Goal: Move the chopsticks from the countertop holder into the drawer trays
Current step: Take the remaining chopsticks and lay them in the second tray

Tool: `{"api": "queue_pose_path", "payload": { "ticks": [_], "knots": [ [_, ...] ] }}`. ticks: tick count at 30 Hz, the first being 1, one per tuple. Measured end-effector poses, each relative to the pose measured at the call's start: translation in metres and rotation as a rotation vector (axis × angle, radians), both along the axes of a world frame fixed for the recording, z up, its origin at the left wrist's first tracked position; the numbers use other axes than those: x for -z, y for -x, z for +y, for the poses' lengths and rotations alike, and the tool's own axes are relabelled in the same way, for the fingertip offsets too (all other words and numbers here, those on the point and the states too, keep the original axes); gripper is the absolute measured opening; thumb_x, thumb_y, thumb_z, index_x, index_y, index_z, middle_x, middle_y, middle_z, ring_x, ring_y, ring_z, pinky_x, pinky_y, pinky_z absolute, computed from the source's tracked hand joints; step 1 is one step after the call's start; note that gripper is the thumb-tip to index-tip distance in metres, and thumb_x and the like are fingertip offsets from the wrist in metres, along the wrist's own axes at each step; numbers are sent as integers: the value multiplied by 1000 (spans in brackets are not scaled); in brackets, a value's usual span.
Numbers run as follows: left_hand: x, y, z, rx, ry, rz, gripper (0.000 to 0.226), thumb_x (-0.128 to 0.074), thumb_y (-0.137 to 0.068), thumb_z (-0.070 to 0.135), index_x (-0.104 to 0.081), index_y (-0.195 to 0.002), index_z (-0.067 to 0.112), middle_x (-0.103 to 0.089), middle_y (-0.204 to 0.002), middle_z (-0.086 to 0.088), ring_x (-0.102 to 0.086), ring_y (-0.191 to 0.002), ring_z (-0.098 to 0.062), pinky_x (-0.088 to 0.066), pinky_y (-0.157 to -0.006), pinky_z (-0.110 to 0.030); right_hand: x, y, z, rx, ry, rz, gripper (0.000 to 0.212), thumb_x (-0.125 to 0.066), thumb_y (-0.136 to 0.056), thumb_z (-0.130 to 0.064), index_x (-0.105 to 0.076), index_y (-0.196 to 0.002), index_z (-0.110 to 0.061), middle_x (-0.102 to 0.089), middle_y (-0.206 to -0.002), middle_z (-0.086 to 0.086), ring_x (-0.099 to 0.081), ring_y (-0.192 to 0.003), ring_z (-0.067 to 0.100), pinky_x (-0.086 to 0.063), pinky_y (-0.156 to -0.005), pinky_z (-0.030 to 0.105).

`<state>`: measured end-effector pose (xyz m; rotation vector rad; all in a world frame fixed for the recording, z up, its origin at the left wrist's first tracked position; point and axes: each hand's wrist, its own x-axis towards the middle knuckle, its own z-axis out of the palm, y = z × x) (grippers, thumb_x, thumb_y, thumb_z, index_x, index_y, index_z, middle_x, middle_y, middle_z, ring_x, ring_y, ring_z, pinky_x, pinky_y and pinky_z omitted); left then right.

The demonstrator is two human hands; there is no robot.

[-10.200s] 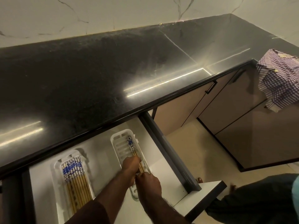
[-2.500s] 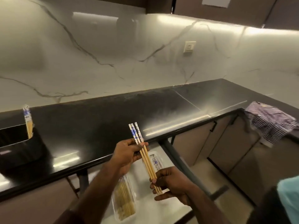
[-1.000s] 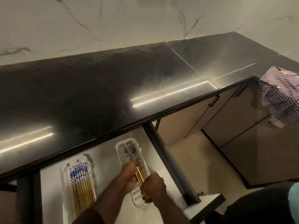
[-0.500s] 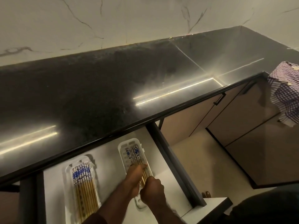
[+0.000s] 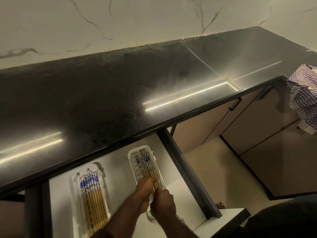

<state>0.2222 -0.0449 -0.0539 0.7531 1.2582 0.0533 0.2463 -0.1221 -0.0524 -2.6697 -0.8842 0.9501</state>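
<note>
An open white drawer (image 5: 118, 167) below the black countertop holds two white slotted trays. The left tray (image 5: 75, 203) is filled with several wooden chopsticks with blue-patterned tops (image 5: 91, 193). The right tray (image 5: 133, 160) holds a few of the same chopsticks (image 5: 145, 164). My left hand (image 5: 143, 189) lies over the right tray with its fingertips on those chopsticks. My right hand (image 5: 163, 204) is curled around their near ends. The countertop holder is out of view.
The black countertop (image 5: 120, 93) overhangs the back of the drawer. The dark drawer side rail (image 5: 185, 170) runs along the right. A checked cloth (image 5: 305, 97) hangs at the far right over brown cabinet doors (image 5: 257, 127). Beige floor shows below.
I brought a few chopsticks from above the counter down into the right tray. Over the last second both hands stay on them there, shifting only slightly.
</note>
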Motion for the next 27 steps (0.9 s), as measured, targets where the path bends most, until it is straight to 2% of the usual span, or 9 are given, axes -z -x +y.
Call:
{"api": "queue_pose_path", "payload": {
  "ticks": [1,3,12,16,21,24,27],
  "knots": [
    [0,1,0,9,7,4,34,-55,-92,13,-58,-125,11,-70,-112,-15,-64,-106,-31,-51,-96,-46,-2,1,0,-2,1,-8,26,-49,-98,-23,-59,-120,-14,-65,-118,3,-64,-108,21,-52,-91,28],
    [1,1,1,18,15,8,33,-54,-91,13,-59,-123,11,-71,-111,-16,-66,-106,-33,-48,-101,-50,-1,2,0,-3,-2,-3,26,-49,-98,-23,-60,-120,-14,-66,-118,3,-64,-107,21,-52,-90,28],
    [10,4,2,29,10,-4,39,-56,-84,14,-61,-122,15,-71,-112,-16,-65,-108,-34,-47,-102,-53,1,4,-1,-33,17,-20,30,-53,-97,-22,-55,-126,-15,-66,-120,2,-65,-105,19,-53,-90,29],
    [2,5,0,53,5,-2,31,-52,-91,13,-60,-121,14,-70,-113,-15,-64,-108,-31,-46,-103,-50,1,3,-2,-53,0,-28,32,-54,-97,-22,-52,-129,-15,-65,-120,2,-65,-104,19,-54,-89,29],
    [0,5,-2,59,-11,16,23,-49,-96,11,-59,-116,13,-67,-115,-15,-62,-108,-28,-46,-104,-44,1,4,-5,-20,-39,-6,31,-52,-99,-25,-54,-129,-16,-66,-118,-1,-66,-100,14,-53,-90,24],
    [1,5,-2,66,-13,24,25,-49,-96,12,-59,-119,10,-68,-115,-14,-63,-108,-28,-46,-104,-44,-2,4,-6,-25,-42,3,28,-50,-100,-23,-57,-126,-15,-66,-119,1,-66,-103,16,-51,-90,24],
    [4,4,-2,87,5,16,34,-50,-94,16,-59,-126,11,-70,-114,-16,-65,-110,-30,-45,-106,-49,-5,3,-6,-69,-18,-35,28,-51,-99,-20,-56,-126,-15,-66,-120,2,-65,-105,19,-51,-90,27]
  ]
}}
